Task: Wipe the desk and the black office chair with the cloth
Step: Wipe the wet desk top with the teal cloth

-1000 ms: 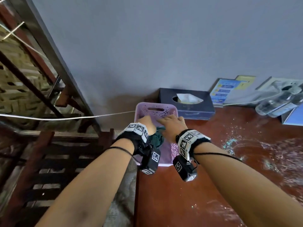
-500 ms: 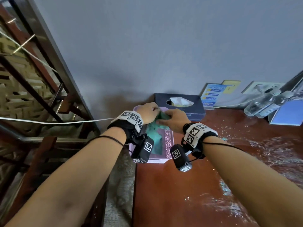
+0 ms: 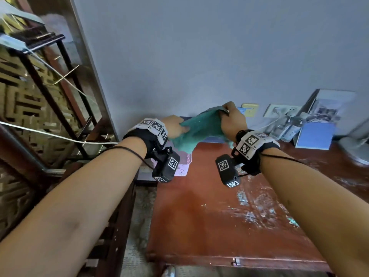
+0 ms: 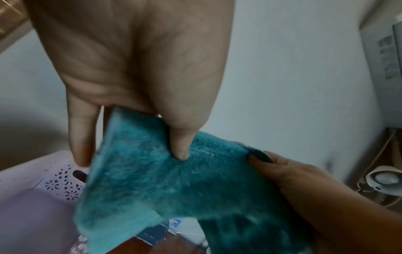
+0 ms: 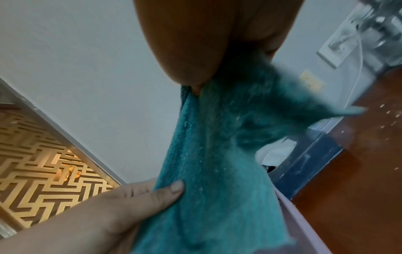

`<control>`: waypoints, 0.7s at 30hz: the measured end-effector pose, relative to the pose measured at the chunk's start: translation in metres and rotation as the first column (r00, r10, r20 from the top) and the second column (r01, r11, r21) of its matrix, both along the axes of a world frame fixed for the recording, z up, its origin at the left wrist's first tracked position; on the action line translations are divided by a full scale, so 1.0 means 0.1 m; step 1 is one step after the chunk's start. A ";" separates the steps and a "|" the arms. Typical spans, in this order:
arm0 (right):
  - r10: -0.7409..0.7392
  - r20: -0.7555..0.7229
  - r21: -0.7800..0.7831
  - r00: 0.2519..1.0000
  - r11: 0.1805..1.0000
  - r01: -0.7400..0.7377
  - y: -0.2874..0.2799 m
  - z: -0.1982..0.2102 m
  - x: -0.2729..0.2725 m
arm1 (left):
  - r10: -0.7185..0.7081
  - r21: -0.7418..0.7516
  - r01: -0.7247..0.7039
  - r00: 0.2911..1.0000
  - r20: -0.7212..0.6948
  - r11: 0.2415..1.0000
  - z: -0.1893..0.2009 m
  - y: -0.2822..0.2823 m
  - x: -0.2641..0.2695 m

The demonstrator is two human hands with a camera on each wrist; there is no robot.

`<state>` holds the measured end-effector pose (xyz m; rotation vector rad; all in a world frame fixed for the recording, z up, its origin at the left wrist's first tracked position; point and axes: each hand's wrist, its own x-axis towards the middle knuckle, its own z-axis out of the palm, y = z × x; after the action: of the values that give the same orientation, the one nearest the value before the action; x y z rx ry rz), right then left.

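A teal fluffy cloth (image 3: 199, 128) hangs stretched between both hands above the far left corner of the reddish-brown desk (image 3: 199, 216). My left hand (image 3: 175, 126) pinches the cloth's lower left part, thumb on the fabric (image 4: 180, 147). My right hand (image 3: 231, 120) grips the upper right edge, held higher. In the right wrist view the cloth (image 5: 217, 154) drapes down from my right hand to the left thumb (image 5: 169, 190). Wet streaks and specks show on the desk top. No black office chair is in view.
A lilac perforated basket (image 3: 184, 165) sits under the cloth at the desk's left edge, a dark blue tissue box (image 5: 304, 165) behind it. Bottles (image 3: 283, 126), a blue folder (image 3: 313, 136) and wall sockets (image 3: 279, 110) stand at the back right. A wooden lattice frame (image 3: 30, 116) is at the left.
Both hands have lifted the cloth up out of the lilac basket and pulled it apart; the right hand rose higher and to the right. The camera view tilted up.
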<state>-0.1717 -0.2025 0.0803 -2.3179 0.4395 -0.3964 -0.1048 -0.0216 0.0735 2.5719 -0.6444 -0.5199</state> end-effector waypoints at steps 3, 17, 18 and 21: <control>0.003 -0.009 -0.038 1.000 0.999 -0.003 -0.19 0.09 -0.43 | 0.058 -0.175 -0.074 0.994 -0.091 0.982 -0.02 0.01 -0.32; -0.107 -0.559 0.042 0.823 0.987 0.156 -0.17 -1.80 -1.24 | 0.506 0.011 -0.514 0.840 -0.193 0.858 -1.61 0.19 -1.33; -0.065 -0.574 0.034 0.816 0.994 0.103 -0.11 -1.96 -1.30 | 0.528 0.043 -0.531 0.826 -0.196 0.847 -1.76 0.24 -1.35; 0.056 -0.572 -0.010 0.818 0.997 -0.074 0.03 -2.37 -1.44 | 0.563 0.147 -0.544 0.805 -0.184 0.826 -2.15 0.41 -1.38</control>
<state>-0.3158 -0.1996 -0.1570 -2.4491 0.6390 0.3542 -0.2428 0.0192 -0.1412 2.5589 0.2244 -0.6192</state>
